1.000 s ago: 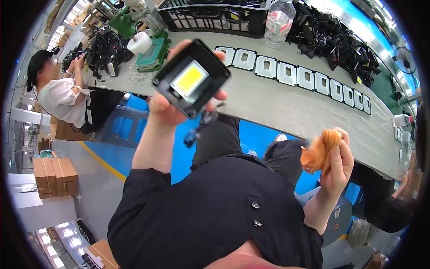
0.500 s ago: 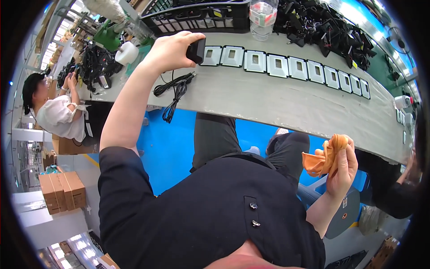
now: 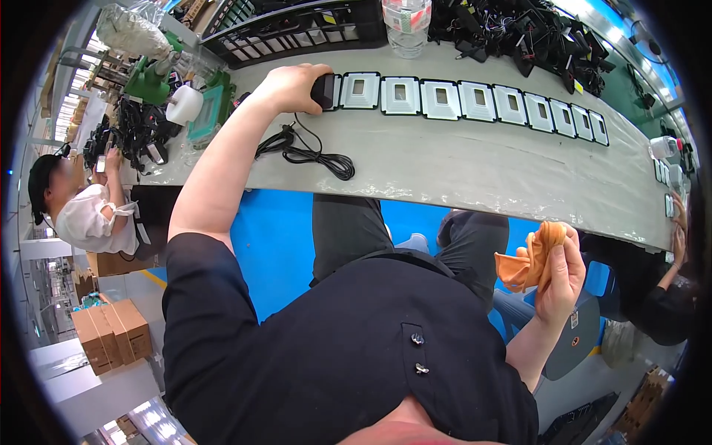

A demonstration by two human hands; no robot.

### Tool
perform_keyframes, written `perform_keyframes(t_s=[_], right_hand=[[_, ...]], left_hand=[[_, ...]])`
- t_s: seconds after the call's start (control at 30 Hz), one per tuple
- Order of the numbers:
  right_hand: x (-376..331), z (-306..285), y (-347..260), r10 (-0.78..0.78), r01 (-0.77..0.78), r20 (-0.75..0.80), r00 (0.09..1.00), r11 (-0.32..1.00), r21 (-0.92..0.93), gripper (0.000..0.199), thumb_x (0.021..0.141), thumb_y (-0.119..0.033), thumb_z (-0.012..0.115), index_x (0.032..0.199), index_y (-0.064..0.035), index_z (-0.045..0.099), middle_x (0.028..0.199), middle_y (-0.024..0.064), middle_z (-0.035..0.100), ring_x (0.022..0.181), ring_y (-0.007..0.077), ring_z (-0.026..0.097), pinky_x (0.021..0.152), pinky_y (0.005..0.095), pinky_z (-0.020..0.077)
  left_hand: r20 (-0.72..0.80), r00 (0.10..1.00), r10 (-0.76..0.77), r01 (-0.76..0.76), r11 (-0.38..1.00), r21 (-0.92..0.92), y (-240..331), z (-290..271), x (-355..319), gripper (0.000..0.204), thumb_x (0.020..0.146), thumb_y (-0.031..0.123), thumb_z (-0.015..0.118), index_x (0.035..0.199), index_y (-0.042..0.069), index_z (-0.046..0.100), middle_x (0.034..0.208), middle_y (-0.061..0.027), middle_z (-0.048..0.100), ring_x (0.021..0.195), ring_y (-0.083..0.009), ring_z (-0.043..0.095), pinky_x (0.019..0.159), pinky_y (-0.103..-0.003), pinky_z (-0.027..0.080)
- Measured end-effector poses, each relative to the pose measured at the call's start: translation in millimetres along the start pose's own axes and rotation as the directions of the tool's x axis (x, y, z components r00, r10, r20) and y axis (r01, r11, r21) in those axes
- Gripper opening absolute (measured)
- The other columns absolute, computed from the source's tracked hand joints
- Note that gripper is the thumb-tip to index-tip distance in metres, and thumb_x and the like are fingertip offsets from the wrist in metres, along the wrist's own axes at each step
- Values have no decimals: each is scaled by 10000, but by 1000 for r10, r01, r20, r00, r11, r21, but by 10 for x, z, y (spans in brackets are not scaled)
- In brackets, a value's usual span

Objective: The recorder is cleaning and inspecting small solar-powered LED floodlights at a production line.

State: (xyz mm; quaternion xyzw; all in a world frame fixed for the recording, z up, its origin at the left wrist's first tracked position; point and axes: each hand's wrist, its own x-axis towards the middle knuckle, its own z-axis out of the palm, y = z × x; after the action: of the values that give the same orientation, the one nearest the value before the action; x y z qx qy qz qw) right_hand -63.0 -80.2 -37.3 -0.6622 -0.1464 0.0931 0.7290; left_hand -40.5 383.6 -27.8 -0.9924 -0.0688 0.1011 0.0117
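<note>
Black housing [image 3: 323,92], gripped, between left fingers [image 3: 316,70]

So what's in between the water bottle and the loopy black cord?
In the head view, the row of white frames runs between the bottle and the cord, with bare table on both sides.

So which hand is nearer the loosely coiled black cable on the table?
Left. The left hand is just beyond the cable; the right hand is farther off, rightward and closer to your body.
</note>
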Motion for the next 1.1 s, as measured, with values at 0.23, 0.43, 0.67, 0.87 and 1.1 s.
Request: perform_keyframes(t_s=[0.23, 0.43, 0.67, 0.87, 1.1], right_hand=[[59, 37, 41, 22, -22, 20, 1000, 1000, 6, 238, 912, -92, 490, 1035, 74, 608, 1084, 97, 492, 949, 144, 512, 822, 239, 422], [82, 36, 125, -9, 11, 52, 999, 999, -47, 229, 924, -83, 466, 1036, 79, 584, 1090, 91, 484, 917, 147, 553, 772, 274, 502], [100, 99, 119, 11, -10, 47, 999, 1000, -20, 227, 910, -89, 498, 1024, 70, 614, 1086, 99, 502, 950, 146, 514, 811, 244, 426], [109, 48, 216, -9, 19, 113, 994, 996, -88, 237, 932, -73, 449, 1045, 101, 564, 1115, 89, 454, 902, 140, 575, 759, 271, 540], [108, 104, 185, 2, 9, 105, 995, 995, -100, 241, 930, -78, 453, 1042, 102, 567, 1107, 91, 452, 891, 142, 577, 765, 264, 525]], left_hand=[[-21, 999, 34, -35, 999, -30, -17, 99, 58, 735, 588, 265, 724, 1271, 165, 471, 1131, -97, 579, 998, -250, 587, 830, -348, 488], [33, 999, -1, 0, 1000, 19, 105, 4, 78, 720, 618, 251, 731, 1276, 149, 459, 1177, -98, 567, 1032, -268, 569, 878, -353, 466], [104, 994, 27, -36, 996, 84, 89, -56, 165, 722, 596, 273, 746, 1251, 137, 474, 1115, -107, 578, 1020, -277, 573, 857, -356, 476], [90, 992, 87, -84, 996, -29, 45, -6, 153, 726, 610, 211, 739, 1281, 164, 466, 1168, -114, 528, 1012, -276, 574, 855, -350, 486], [163, 987, 6, 7, 997, -80, 2, -3, 128, 751, 594, 163, 736, 1291, 173, 455, 1178, -105, 489, 1002, -271, 573, 840, -340, 504]])
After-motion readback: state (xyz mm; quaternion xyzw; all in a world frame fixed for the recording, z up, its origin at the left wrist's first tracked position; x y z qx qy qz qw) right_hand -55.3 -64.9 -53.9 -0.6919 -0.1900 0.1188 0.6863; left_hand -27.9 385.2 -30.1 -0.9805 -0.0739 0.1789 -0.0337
